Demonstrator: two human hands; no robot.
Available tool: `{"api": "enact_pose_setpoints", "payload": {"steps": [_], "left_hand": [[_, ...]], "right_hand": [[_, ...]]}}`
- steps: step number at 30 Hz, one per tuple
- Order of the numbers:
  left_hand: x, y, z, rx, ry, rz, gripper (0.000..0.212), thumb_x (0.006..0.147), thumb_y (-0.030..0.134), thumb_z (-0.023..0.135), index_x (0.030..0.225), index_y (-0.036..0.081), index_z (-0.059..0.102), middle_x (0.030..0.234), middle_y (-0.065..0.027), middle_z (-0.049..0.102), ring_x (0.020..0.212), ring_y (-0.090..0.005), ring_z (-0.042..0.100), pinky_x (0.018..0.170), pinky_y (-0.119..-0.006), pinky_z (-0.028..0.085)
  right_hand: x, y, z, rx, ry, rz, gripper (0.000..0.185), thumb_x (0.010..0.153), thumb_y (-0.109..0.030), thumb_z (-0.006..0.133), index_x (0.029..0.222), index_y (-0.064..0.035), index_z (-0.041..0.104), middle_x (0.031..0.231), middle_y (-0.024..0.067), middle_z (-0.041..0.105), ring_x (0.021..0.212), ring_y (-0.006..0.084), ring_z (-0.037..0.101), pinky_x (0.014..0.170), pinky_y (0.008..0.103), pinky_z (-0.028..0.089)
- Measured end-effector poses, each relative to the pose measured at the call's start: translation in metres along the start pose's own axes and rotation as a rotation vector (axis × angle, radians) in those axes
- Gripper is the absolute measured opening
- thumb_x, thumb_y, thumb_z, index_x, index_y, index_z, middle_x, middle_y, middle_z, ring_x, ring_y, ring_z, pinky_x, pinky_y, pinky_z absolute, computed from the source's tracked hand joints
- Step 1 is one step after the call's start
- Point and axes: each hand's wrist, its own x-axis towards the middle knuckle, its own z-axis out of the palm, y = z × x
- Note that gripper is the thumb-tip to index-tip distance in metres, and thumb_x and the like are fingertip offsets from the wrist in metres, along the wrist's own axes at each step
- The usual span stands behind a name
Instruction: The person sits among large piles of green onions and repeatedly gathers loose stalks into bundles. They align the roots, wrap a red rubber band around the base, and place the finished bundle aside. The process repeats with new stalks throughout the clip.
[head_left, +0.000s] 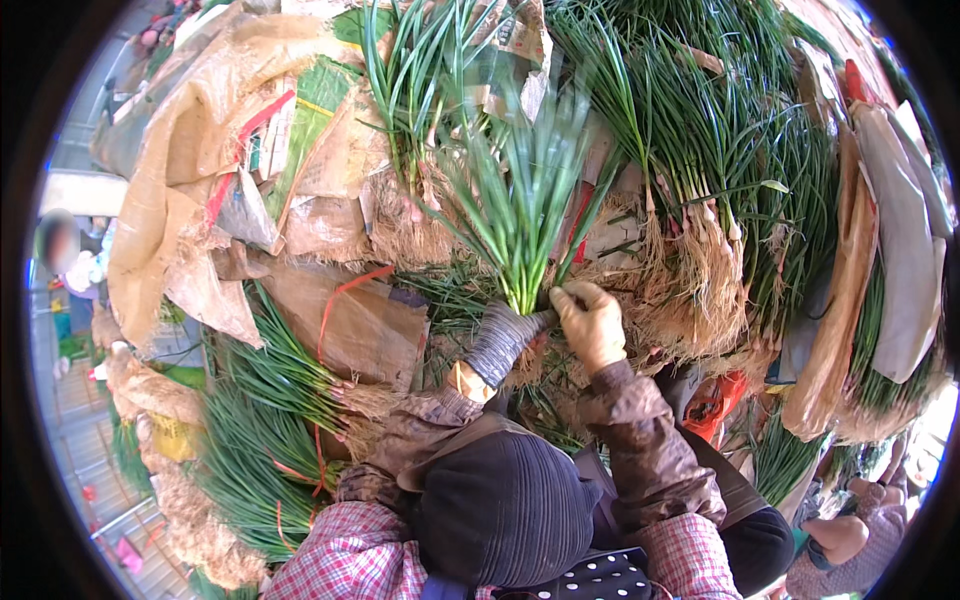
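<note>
A bunch of green scallions (525, 255) stands upright before me, its leaf tips blurred. My left hand (506, 337), in a dark ribbed covering, is closed round the lower stems; the roots below are mostly hidden. Touching the right side of the same bunch is my right hand (592, 322), in a tan glove, with thumb and forefinger pinched at a few separate leaves; whether it grips them is unclear. Loose scallions with long pale roots (705, 262) lie at the right. More scallions (412, 112) lie beyond the bunch, on sacking.
Scallion bundles (262, 442) lie at the left, with red plastic ties (324, 322) around and near them. Brown woven sacking (352, 322) lies beside them. Folded tan sheeting (161, 225) rises at the far left. Another person's bent leg (840, 536) shows at the lower right.
</note>
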Motion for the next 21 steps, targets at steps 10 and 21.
{"api": "enact_pose_setpoints", "payload": {"steps": [10, 21], "left_hand": [[-0.034, 0.046, -0.006, -0.478, 0.022, -0.073, 0.015, 0.081, 0.007, 0.067, 0.094, 0.001, 0.061, 0.076, -0.0072, 0.065, 0.065, -0.0148, 0.062, 0.058, -0.026, 0.052], [-0.015, 0.033, -0.010, -0.326, -0.001, -0.149, 0.031, 0.080, 0.004, 0.067, 0.110, -0.002, 0.059, 0.083, -0.0051, 0.063, 0.065, -0.0124, 0.056, 0.061, -0.026, 0.049]], "right_hand": [[-0.011, 0.036, 0.000, -0.201, -0.456, 0.241, 0.028, 0.081, -0.030, 0.066, 0.082, -0.0021, 0.068, 0.081, 0.0137, 0.067, 0.070, 0.0230, 0.063, 0.071, 0.0327, 0.051], [0.053, 0.044, 0.015, -0.454, -0.002, 0.148, 0.029, 0.078, -0.035, 0.065, 0.084, -0.0065, 0.068, 0.078, 0.0153, 0.067, 0.074, 0.0321, 0.065, 0.069, 0.0407, 0.051]]}}
